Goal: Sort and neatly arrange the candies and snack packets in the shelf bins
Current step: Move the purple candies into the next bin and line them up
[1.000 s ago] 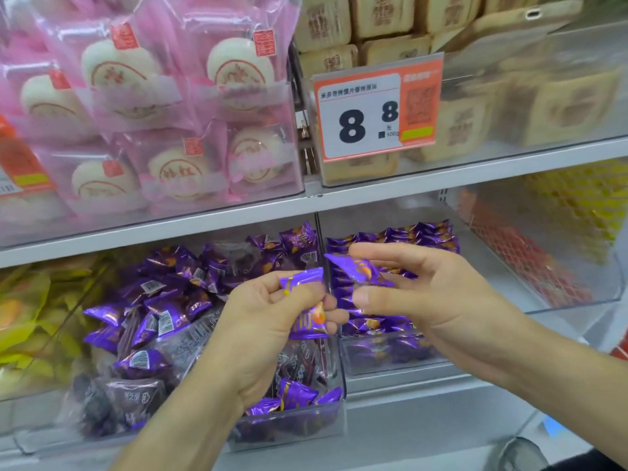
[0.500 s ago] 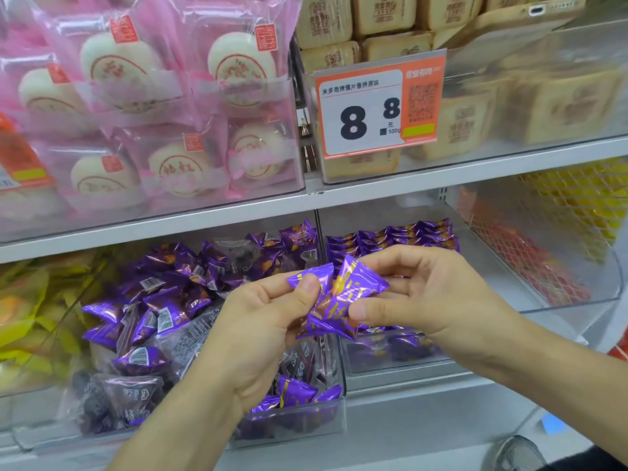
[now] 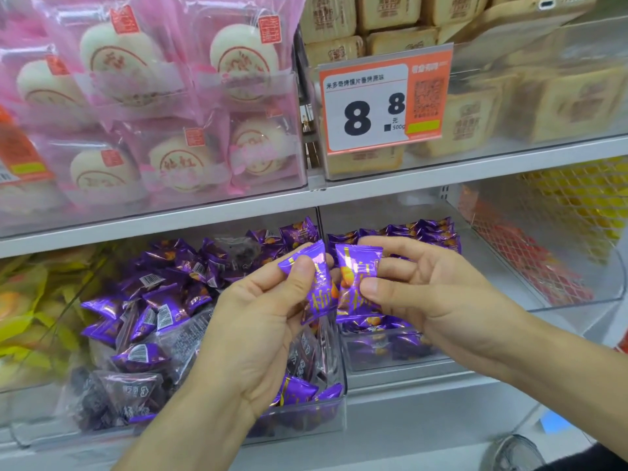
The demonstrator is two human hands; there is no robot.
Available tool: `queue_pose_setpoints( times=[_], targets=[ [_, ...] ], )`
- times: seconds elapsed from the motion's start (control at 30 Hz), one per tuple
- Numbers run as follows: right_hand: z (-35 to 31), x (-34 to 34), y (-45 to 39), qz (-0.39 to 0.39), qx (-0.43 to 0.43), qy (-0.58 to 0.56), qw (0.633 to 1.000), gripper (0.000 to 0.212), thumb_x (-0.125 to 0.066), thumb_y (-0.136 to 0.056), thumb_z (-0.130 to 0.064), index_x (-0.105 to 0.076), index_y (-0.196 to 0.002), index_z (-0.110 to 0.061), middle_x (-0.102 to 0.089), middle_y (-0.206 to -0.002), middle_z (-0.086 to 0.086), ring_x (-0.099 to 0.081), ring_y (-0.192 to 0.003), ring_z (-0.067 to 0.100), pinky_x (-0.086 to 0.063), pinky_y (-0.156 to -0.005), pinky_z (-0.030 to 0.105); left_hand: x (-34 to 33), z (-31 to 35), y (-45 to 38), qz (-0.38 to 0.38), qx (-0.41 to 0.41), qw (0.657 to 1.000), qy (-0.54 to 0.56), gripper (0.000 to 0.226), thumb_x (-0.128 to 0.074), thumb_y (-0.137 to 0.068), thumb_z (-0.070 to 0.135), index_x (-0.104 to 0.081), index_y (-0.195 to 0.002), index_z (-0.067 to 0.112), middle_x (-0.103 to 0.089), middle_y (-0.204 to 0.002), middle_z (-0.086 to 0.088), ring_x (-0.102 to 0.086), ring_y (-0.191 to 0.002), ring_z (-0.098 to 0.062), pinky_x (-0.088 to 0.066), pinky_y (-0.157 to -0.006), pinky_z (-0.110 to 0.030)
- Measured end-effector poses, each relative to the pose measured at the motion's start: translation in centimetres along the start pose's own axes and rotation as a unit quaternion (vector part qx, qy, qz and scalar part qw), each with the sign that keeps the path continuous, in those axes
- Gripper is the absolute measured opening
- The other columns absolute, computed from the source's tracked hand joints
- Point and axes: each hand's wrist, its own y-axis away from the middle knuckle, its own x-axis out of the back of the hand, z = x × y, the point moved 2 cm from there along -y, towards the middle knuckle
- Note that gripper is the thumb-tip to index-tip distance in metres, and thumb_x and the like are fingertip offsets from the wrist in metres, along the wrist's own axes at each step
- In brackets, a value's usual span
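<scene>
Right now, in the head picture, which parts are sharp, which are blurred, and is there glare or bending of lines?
Head view: the price tag and both hands, left and right, are sharp; the clear bin fronts look hazy, dulling the biscuits behind; the yellow packets at the left edge are soft; the shelf edge slants from the wide lens; light is even, no hard shadows.

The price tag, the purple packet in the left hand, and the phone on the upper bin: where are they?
price tag (image 3: 372, 108): head view, on its white panel beside the big 8.
purple packet (image 3: 317, 294): head view, on its lower half, below the left thumb.
phone (image 3: 530, 10): head view, on its beige back.
</scene>
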Motion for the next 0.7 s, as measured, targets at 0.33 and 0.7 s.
queue_pose_setpoints(
  times=[0.33, 0.7],
  targets=[
    [0.4, -0.6, 0.5, -0.007, 0.100, 0.098, 0.990, 0.041, -0.076, -0.070, -0.015, -0.074, -0.110, -0.013, -0.073, -0.097, 0.015, -0.064, -0.083, 0.020, -0.057, -0.082, 0.030, -1.0, -0.4, 0.5, 0.008, -0.026, 1.000, -0.013, 0.031, -0.054, -0.092, 0.024, -0.073, -0.105, 0.004, -0.075, -0.099, -0.017, -0.072, -0.089, -0.026, -0.060, -0.084, -0.036],
    [-0.2, -0.6, 0.5, 0.050, 0.133, 0.170, 0.975, 0.051, -0.082, -0.055, -0.034, -0.071, -0.102, -0.017, -0.075, -0.088, -0.004, -0.067, -0.080, 0.009, -0.058, -0.077, 0.032, -1.8, -0.6, 0.7, -0.011, -0.080, 0.995, -0.056, 0.031, -0.061, -0.082, 0.030, -0.077, -0.100, 0.011, -0.076, -0.096, -0.013, -0.074, -0.087, -0.025, -0.058, -0.079, -0.033]
  ],
)
